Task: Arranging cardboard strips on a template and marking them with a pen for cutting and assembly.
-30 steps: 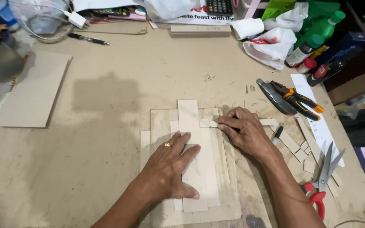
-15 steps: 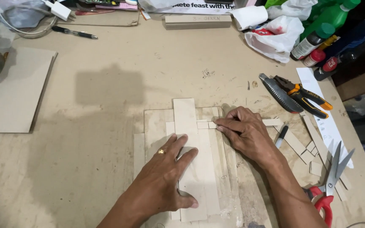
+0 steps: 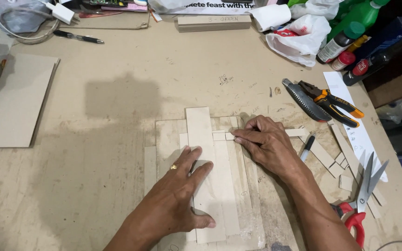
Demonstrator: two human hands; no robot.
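Observation:
My left hand, with a ring on one finger, lies flat on a long pale wooden strip that runs away from me over a stack of thin wooden boards. My right hand presses its fingertips on a small short strip lying crosswise against the long strip's right edge. A longer crosswise strip sticks out from under the right hand. Neither hand grips anything; both push down.
To the right lie a utility knife, orange-handled pliers, a black marker, red-handled scissors, loose wood offcuts and a paper strip. A cardboard sheet lies far left. Bottles, bags and a pen crowd the back edge.
The camera view has shifted slightly, so the hands and boards sit a little lower in the picture. Both hands stay pressed on the strips in about the same places.

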